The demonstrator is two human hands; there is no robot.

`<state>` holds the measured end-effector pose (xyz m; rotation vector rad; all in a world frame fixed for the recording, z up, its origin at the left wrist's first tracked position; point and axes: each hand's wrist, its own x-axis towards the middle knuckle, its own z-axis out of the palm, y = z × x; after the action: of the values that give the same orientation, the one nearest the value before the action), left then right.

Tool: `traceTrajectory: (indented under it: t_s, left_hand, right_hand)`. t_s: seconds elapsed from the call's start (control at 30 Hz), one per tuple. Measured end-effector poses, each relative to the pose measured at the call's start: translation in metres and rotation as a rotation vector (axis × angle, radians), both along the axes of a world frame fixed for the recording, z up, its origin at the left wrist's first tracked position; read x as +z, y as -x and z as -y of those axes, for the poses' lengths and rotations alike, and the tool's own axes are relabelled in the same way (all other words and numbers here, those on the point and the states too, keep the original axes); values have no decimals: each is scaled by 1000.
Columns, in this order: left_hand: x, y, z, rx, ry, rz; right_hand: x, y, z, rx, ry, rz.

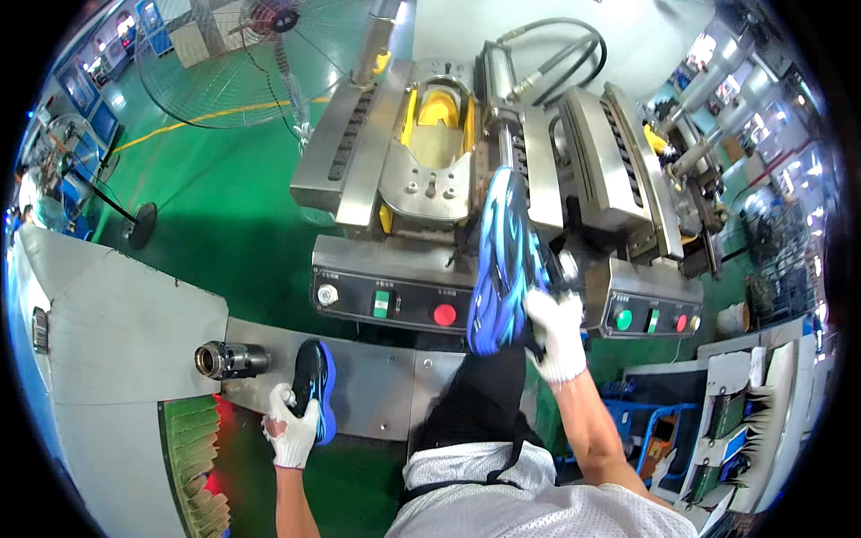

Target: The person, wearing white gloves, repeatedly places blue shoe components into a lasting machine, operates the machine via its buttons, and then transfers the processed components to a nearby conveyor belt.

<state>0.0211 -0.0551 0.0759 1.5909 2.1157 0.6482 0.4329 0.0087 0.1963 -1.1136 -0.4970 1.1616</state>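
My left hand (291, 432), in a white knit glove, is closed on the heel end of a black and blue sports shoe (311, 381). That shoe lies along the metal ledge (368, 381), its blue sole facing right. Farther up and to the right, my right hand (558, 334), also gloved, grips the heel end of another sports shoe (502, 255). This one is tilted, smeared by motion, with light-blue streaks and a violet-blue sole. It is in front of the pressing machine (430, 193) and covers part of its control panel (408, 300). My right fingertips are partly hidden behind it.
A second machine station (619, 170) stands at right, with its own button panel (646, 309). A metal cylinder fitting (233, 360) lies at the ledge's left end. Green bristle strips (190, 448) line an opening below it. A wire-cage fan (224, 67) stands at far left on green floor.
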Motion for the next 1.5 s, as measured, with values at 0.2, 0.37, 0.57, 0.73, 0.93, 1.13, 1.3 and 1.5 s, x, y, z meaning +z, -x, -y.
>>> traceTrajectory:
  t_s: [0.2, 0.37, 0.57, 0.73, 0.93, 1.13, 1.3, 1.5]
  left_hand:
    - [-89, 22, 16, -36, 11, -45]
    - [-97, 30, 11, -114, -103, 147]
    - [-99, 35, 12, -154, -59, 220]
    - [-100, 31, 11, -173, -106, 186]
    - [-106, 18, 4, -191, -81, 228]
    - [-98, 4, 15, 36, -9, 159]
    - [-75, -54, 27, 221, 247, 420]
    - [-88, 24, 8, -563, -170, -95]
  right_hand:
    - [68, 42, -202, 123, 227, 433]
    - [19, 17, -364, 185, 300, 582]
    - [-52, 20, -422, 130, 341, 1379]
    - [-74, 21, -434, 148, 531, 1620]
    - [-61, -12, -425, 257, 514, 1555]
    - [4, 87, -194, 124, -520, 1371]
    - [-61, 22, -8, 291, -448, 1511]
    - [-155, -10, 10, 370, -223, 1886]
